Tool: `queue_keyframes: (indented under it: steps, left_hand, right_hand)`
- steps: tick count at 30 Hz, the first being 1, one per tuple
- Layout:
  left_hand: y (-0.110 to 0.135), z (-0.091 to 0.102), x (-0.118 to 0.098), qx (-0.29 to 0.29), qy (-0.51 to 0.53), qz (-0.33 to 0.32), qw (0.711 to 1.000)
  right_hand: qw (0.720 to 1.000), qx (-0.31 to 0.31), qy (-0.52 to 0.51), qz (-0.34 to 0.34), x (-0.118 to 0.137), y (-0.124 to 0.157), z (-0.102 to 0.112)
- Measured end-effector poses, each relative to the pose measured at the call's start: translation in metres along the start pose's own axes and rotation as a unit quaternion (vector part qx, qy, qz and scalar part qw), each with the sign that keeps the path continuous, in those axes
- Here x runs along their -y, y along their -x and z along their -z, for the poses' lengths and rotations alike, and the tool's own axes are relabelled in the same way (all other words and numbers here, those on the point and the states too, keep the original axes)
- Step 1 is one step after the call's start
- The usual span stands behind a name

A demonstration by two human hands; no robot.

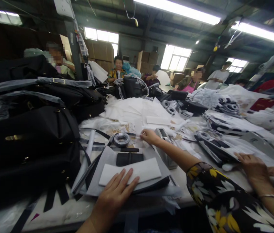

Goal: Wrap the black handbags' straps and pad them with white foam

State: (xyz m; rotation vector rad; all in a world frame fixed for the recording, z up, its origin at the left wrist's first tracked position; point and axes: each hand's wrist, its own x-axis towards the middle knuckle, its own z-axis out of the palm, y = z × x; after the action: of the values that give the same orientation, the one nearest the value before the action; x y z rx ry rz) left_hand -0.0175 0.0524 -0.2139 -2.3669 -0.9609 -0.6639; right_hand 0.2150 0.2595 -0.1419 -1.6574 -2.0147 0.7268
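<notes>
My left hand lies flat with spread fingers on a white foam-like sheet. Under that sheet is a flat black bag piece with pale tissue-like paper over it. A black leather-like tab piece and a narrow black strip lie just beyond the sheet. My right hand, its arm in a floral sleeve, reaches across with fingertips pinched together; what they hold is too small to make out. Left of it sits a coiled, wrapped strap. Beside its wrist stands a grey box-like device.
Large black bags with wrapped handles pile up at the left. White sheets spread across the middle. A co-worker's hand with a bracelet works at right on another flat bag. Several people sit or stand along the far side.
</notes>
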Motion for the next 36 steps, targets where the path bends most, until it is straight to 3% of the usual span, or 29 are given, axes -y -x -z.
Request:
queue_keyframes:
  steps: [4, 8, 10, 14, 21, 24, 27, 29, 32, 36]
  left_hand:
    - [0.001, -0.004, -0.001, -0.020, 0.008, 0.015, 1.000]
    - [-0.001, -0.001, 0.002, 0.005, 0.000, -0.014, 1.000]
    - [-0.002, 0.000, 0.003, 0.009, 0.004, -0.017, 1.000]
    - [-0.003, 0.001, 0.002, -0.007, 0.022, 0.009, 1.000]
    - [-0.006, 0.003, 0.005, 0.007, 0.038, -0.003, 0.999]
    - [-0.005, 0.000, 0.007, 0.006, 0.043, -0.001, 0.999]
    - [-0.005, -0.001, 0.005, 0.013, 0.040, 0.003, 0.999]
    - [-0.007, 0.000, 0.001, 0.023, 0.028, 0.007, 0.999]
    - [-0.011, 0.003, -0.006, 0.038, 0.009, 0.012, 0.999]
    - [-0.012, 0.001, -0.009, 0.025, 0.018, 0.020, 0.999]
  right_hand:
    - [0.994, -0.012, -0.112, 0.018, -0.009, 0.032, 0.023]
    - [0.957, 0.008, -0.263, 0.126, 0.006, 0.079, 0.037]
    - [0.961, 0.007, -0.219, 0.168, 0.015, 0.104, 0.043]
    - [0.973, 0.000, -0.007, 0.230, 0.022, 0.151, 0.042]
    - [0.907, 0.003, 0.122, 0.404, 0.002, 0.197, 0.002]
    - [0.890, -0.029, 0.172, 0.421, -0.010, 0.205, -0.012]
    - [0.894, -0.048, 0.180, 0.407, -0.013, 0.211, -0.020]
    - [0.905, -0.009, 0.170, 0.391, -0.007, 0.214, -0.015]
    - [0.922, 0.107, 0.124, 0.352, 0.010, 0.212, 0.011]
    - [0.923, 0.275, 0.027, 0.268, 0.037, 0.175, 0.049]
